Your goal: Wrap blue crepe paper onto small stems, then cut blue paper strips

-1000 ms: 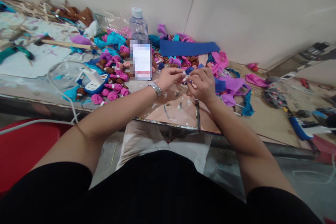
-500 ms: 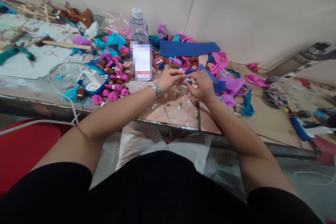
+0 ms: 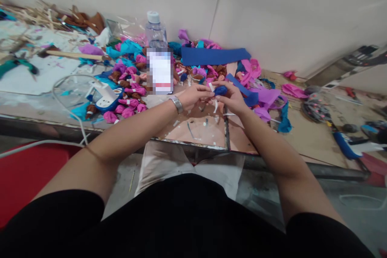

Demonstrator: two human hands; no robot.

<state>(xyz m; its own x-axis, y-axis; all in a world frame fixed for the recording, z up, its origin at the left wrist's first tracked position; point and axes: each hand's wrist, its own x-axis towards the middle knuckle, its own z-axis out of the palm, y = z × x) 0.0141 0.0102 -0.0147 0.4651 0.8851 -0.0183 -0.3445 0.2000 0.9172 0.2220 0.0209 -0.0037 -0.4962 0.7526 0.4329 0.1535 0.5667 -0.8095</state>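
Note:
Above the middle of the table, my right hand (image 3: 231, 96) holds a small dark blue crumpled bundle (image 3: 220, 90) between thumb and fingers. It looks like crepe paper or cloth. My left hand (image 3: 196, 96), with a metal watch on its wrist, is closed at the bundle's left end. Its fingertips pinch a narrow white strip (image 3: 215, 107), whose ends stick out above and below them. Exactly how the strip lies round the bundle is hidden by my fingers. A flat blue strip (image 3: 216, 56) lies behind my hands.
Pink, brown and purple bundles (image 3: 133, 102) crowd a phone (image 3: 160, 72) and a bottle (image 3: 156, 32). A white cable runs from a blue-and-white power socket (image 3: 107, 98) at the left. A hammer (image 3: 75, 54) lies farther left. Purple scraps (image 3: 269, 98) lie at the right.
More of the blue bundle now shows in my right hand, and the white strip's ends have come into sight. My left fingers have stretched towards it. The view has shifted slightly.

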